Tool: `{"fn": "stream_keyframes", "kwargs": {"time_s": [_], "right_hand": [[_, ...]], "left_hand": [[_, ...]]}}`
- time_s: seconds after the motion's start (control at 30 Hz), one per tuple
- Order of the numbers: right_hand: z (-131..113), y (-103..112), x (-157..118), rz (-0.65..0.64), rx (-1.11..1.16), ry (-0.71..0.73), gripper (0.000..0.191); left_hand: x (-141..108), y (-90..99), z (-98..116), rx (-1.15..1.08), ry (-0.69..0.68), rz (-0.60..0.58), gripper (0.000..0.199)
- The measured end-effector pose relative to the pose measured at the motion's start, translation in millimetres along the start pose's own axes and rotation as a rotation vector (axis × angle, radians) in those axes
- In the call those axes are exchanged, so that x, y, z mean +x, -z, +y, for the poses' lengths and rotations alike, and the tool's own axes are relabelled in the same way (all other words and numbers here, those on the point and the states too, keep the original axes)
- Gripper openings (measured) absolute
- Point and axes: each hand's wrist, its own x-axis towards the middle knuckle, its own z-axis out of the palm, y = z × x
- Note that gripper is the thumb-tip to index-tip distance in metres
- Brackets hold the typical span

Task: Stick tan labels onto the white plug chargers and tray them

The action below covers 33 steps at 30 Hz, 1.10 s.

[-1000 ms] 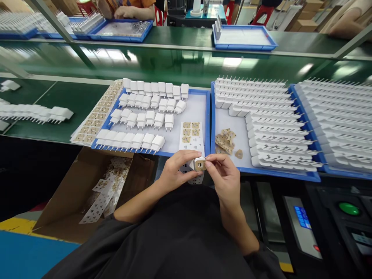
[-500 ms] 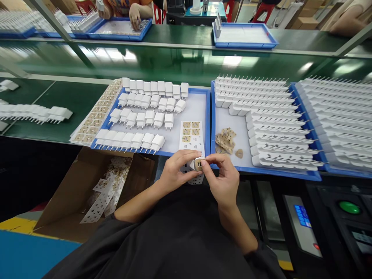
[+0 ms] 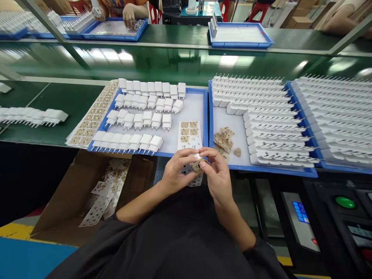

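Between my two hands is a white plug charger (image 3: 197, 165), its port face turned toward me with a tan sticker over it. My left hand (image 3: 178, 168) grips the charger from the left. My right hand (image 3: 217, 170) closes on it from the right, with the thumb pressed at the sticker's edge. Just beyond lies a white sticker sheet (image 3: 189, 135) with several tan stickers left on it. It rests on a blue tray (image 3: 193, 106) that holds rows of white chargers (image 3: 136, 101). Fingers hide part of the held charger.
To the right, a second blue tray (image 3: 211, 116) holds packed chargers and crumpled tan peelings (image 3: 223, 139). A stack of sticker sheets (image 3: 90, 116) lies left. Below is a cardboard box (image 3: 62, 209) of scraps. Across the green conveyor (image 3: 174, 64), another person's hand (image 3: 129, 16) works over a tray.
My right hand has shifted its hold, its fingers now over the charger's top and thumb on its face. The charger has tilted slightly. The whole view has moved a little.
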Motion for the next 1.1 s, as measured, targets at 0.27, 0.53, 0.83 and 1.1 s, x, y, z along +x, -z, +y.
{"fn": "stream_keyframes", "kwargs": {"time_s": [0.27,0.53,0.83,1.1], "right_hand": [[3.7,-9.2,-1.6,0.07,0.165,-0.041,0.011],[2.7,7.6,3.1,-0.046,0.047,-0.007,0.018],[-11.0,26.9,3.9,-0.185,-0.495,0.554,0.006],[10.2,98.5,41.9,0.408,-1.02,0.316,0.024]], "left_hand": [[-0.9,-4.5,-6.6,0.038,-0.09,0.008,0.048],[2.3,-1.8,-4.8,0.012,-0.063,0.006,0.048],[1.3,7.6,-2.7,-0.025,0.241,-0.024,0.038],[9.1,23.3,-9.9,0.096,0.346,-0.074,0.039]]}}
